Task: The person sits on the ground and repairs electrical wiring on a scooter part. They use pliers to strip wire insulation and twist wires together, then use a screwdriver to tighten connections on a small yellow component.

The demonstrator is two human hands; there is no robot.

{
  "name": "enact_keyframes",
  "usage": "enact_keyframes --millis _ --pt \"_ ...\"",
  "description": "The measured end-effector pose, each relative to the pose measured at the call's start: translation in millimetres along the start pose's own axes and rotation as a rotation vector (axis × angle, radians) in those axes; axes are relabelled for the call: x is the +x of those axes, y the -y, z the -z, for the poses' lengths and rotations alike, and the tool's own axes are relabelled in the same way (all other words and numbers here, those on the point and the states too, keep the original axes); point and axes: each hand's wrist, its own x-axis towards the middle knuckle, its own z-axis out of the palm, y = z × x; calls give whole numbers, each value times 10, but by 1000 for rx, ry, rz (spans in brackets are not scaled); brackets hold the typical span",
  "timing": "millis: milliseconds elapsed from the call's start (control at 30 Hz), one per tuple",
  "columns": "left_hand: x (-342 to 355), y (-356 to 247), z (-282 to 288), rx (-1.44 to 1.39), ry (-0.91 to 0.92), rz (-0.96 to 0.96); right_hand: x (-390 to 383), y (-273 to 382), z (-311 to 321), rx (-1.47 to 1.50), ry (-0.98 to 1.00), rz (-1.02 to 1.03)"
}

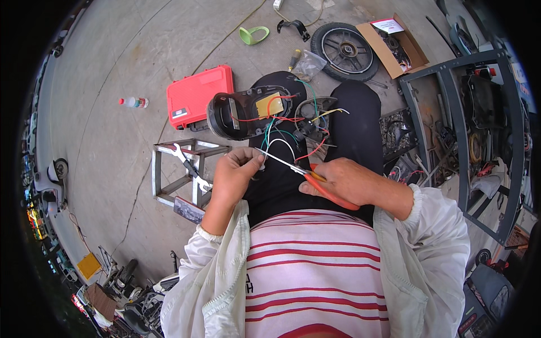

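My right hand (pixel 338 180) is closed around pliers (pixel 315 180) with red-orange handles. A thin pale length runs from their jaws toward my left fingertips; whether it is wire or part of the tool I cannot tell. My left hand (pixel 239 168) pinches a white wire (pixel 274 142) between thumb and forefinger. Across my thighs lies a black housing (pixel 225 117), with a yellow plate (pixel 269 106) inside it. Beside it rests a grey rounded part (pixel 321 107). Red, green, white and yellow wires trail from both pieces.
A red case (pixel 198 93) and a bottle (pixel 134 102) lie on the floor to the left. Near my left arm, a metal frame (pixel 164 177) bears a wrench (pixel 189 164). Ahead are a wheel (pixel 345 50) and a cardboard box (pixel 389 48). A dark metal rack (pixel 462 141) stands right.
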Motion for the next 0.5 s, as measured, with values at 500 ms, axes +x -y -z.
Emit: enact_keyframes --millis 500 --pt "16 -200 -149 655 -302 -529 -378 96 319 391 -264 63"
